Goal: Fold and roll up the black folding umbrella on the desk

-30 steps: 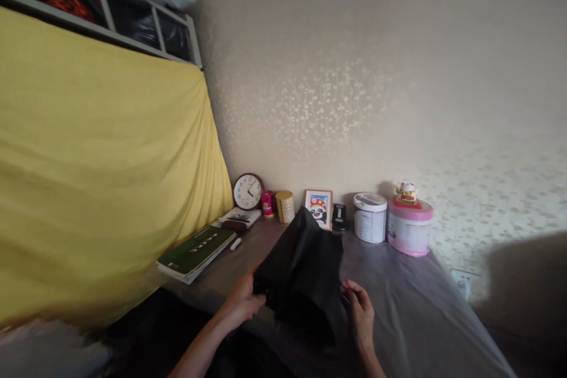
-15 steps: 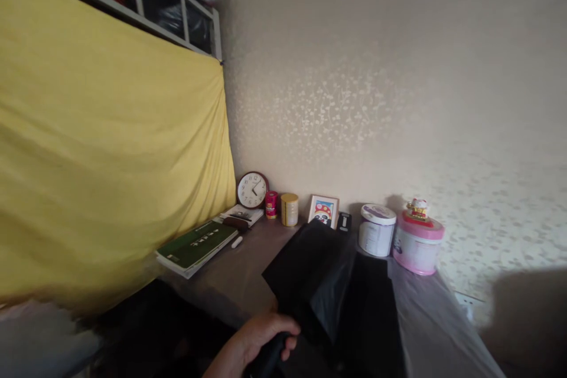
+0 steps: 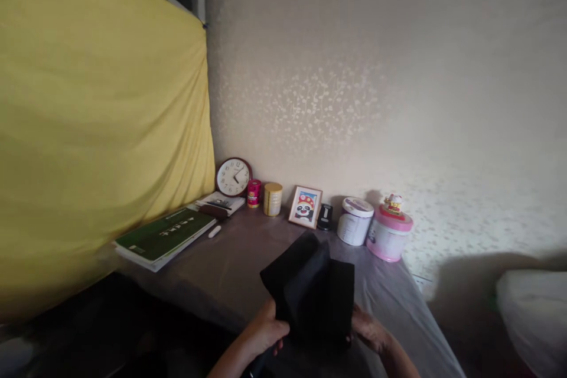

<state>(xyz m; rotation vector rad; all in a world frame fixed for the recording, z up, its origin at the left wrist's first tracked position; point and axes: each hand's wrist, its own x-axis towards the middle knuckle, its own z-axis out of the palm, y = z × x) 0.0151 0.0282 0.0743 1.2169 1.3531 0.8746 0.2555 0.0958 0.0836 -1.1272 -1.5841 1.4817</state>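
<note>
Over the worktop [image 3: 234, 260], handling turns two-handed again: left fingers [image 3: 280, 329] clench black cloth [image 3: 310, 295], right fingers [image 3: 361, 323] touch its right edge, grip unclear.

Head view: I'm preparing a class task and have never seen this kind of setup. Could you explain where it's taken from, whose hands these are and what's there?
There is no machine, just one person's bare hands, filmed by a camera worn on their head, looking forward and down. The left hand grips a black sheet-like item; the right hand is at its other edge, its grip unclear. On the grey-covered table lies a green book. Along the back stand a round clock, containers including a pink tub, and a framed panda picture.
</note>
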